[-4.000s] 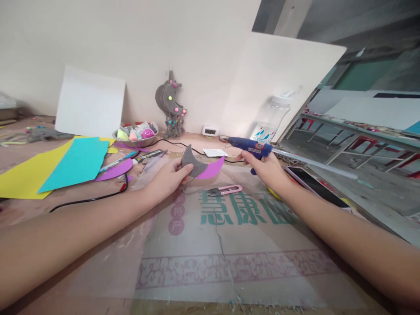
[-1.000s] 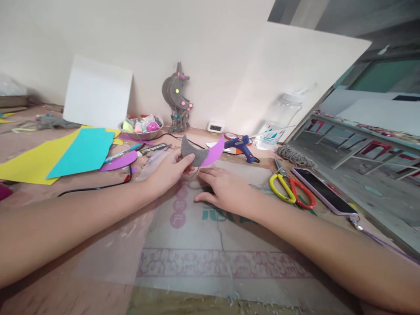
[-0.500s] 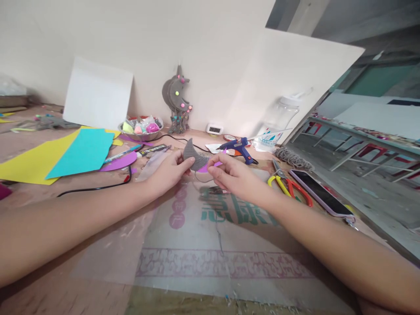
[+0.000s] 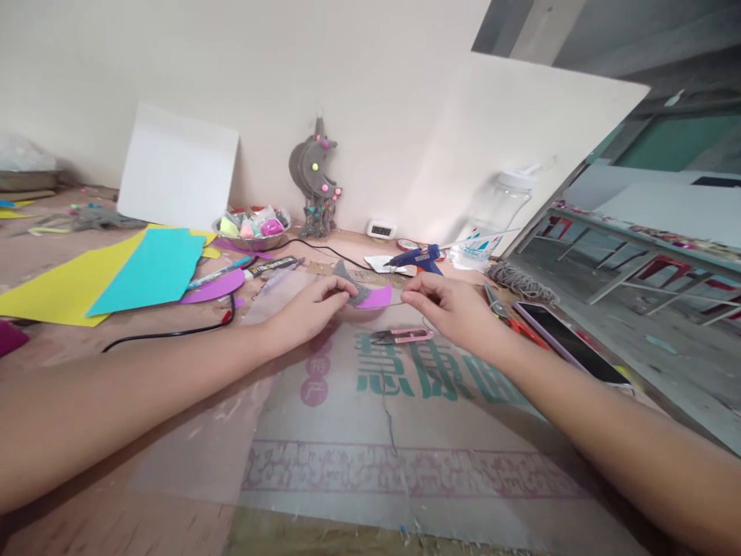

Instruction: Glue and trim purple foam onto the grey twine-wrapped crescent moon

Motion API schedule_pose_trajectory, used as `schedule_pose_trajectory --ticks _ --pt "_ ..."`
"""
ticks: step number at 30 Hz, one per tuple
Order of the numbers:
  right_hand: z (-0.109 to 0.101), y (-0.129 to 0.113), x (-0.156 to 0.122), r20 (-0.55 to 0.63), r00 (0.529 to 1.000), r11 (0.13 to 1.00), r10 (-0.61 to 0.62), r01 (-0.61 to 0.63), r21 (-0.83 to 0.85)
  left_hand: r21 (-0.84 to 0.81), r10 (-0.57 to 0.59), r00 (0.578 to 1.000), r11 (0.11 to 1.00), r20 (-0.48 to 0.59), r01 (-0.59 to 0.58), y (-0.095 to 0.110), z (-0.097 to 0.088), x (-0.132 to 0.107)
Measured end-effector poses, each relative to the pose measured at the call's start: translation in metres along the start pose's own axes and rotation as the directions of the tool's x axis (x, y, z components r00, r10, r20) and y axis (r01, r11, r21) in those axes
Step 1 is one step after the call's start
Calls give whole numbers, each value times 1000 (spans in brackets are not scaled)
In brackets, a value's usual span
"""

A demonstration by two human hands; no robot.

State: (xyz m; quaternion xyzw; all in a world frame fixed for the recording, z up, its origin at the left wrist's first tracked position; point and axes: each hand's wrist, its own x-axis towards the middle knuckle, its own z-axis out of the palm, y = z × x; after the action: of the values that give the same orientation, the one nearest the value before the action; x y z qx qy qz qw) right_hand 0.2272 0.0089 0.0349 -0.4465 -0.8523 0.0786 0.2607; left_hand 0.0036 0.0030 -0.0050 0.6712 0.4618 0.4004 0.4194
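Note:
My left hand (image 4: pixel 309 310) is closed on a small crescent (image 4: pixel 377 297), a purple shape with grey yarn wound round its left part. The crescent lies low over the plastic sheet, its purple end pointing right. Off to the right, my right hand (image 4: pixel 455 310) has thumb and forefinger pinched on a thin grey yarn strand (image 4: pixel 397 305), which runs towards the crescent. Pink-handled thread snips (image 4: pixel 408 336) rest just below, between the hands. Fingers hide part of the wound yarn.
Behind are a blue glue gun (image 4: pixel 417 257), a small clock (image 4: pixel 380 228), a bowl of clay packets (image 4: pixel 255 239) and a finished moon ornament (image 4: pixel 316 170). To the right lie a grey yarn bundle (image 4: pixel 521 282), pliers (image 4: pixel 524 328) and a phone (image 4: pixel 570 340). Coloured sheets (image 4: pixel 150 270) lie left.
My right hand has moved right, away from the crescent, drawing the strand out sideways. The crescent has been lowered and tipped flatter, showing more purple. The snips are now uncovered.

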Motion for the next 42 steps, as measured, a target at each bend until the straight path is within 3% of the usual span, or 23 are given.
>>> schedule_pose_trajectory --ticks 2,6,15,20,26,29,32,34,36,38,42 --pt "13 11 -7 -58 998 999 33 -32 23 99 27 1000 995 -15 -25 3 0 -2" --pt "24 27 -17 -45 998 998 42 -40 56 214 95 995 971 43 -102 1 0 -4" --pt "28 33 -18 -102 980 983 -173 166 -74 299 137 985 940 104 -163 -1 0 -8" --pt "32 34 -12 -189 979 997 -79 75 -28 327 183 975 920 129 -216 0 0 -11" --pt "34 40 -6 -173 983 998 -61 60 -12 301 172 977 932 128 -204 1 0 -11" --pt "36 39 -7 -176 980 988 95 -71 139 314 182 974 924 136 -217 2 0 -11" --pt "38 35 -8 -51 963 859 265 -212 466 338 191 970 912 150 -232 5 0 -12" --pt "39 33 -7 23 957 740 289 -239 629 359 198 968 902 155 -242 8 0 -13" --pt "39 33 -6 37 956 680 290 -233 695 380 201 967 891 156 -246 10 0 -14" --pt "38 33 -6 23 956 682 292 -225 696 400 202 967 882 155 -248 11 0 -15" --pt "38 34 -5 -36 955 800 293 -224 556 421 244 958 860 153 -287 9 -1 -15"
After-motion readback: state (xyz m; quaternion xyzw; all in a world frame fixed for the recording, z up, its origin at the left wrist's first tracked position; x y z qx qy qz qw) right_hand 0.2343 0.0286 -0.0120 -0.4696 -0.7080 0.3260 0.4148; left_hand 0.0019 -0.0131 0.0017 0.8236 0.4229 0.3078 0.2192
